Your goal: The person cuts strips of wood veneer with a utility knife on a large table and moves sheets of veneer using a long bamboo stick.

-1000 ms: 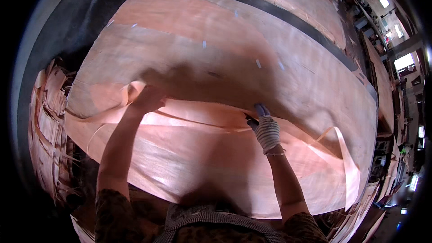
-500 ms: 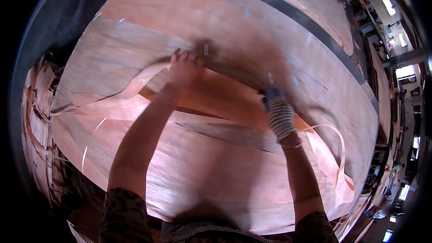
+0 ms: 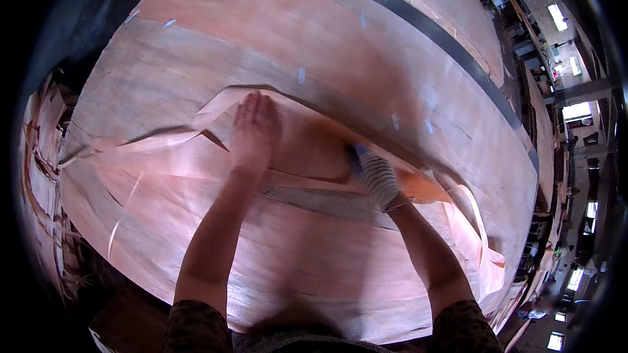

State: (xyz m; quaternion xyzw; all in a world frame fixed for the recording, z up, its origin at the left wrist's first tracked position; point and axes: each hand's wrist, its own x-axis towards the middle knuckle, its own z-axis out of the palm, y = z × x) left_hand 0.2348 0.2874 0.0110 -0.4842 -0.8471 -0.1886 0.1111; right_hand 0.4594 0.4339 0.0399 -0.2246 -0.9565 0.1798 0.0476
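Observation:
A large pinkish wood veneer sheet point(image 3: 307, 255) spreads under both arms. Across its middle lies a loose veneer strip point(image 3: 304, 140) with raised, curling edges. My left hand point(image 3: 257, 124) is bare and rests flat on this strip, fingers stretched out. To its right, my right hand point(image 3: 378, 176) wears a striped knit glove with dark blue fingers and is over the strip too. Motion smears those gloved fingers, so I cannot see whether they hold anything. A narrow curled veneer ribbon point(image 3: 476, 212) loops up to the right of the gloved hand.
Short pale tape pieces point(image 3: 301, 76) dot the far part of the sheet. A dark band point(image 3: 418, 16) crosses behind it, with more veneer beyond. Torn veneer scraps point(image 3: 46, 150) pile up at the left edge. A workshop with windows point(image 3: 577, 112) shows at right.
My right hand has moved left along the strip, toward my left hand. My left hand has lowered slightly and now lies flatter. The strip's far edge is more exposed.

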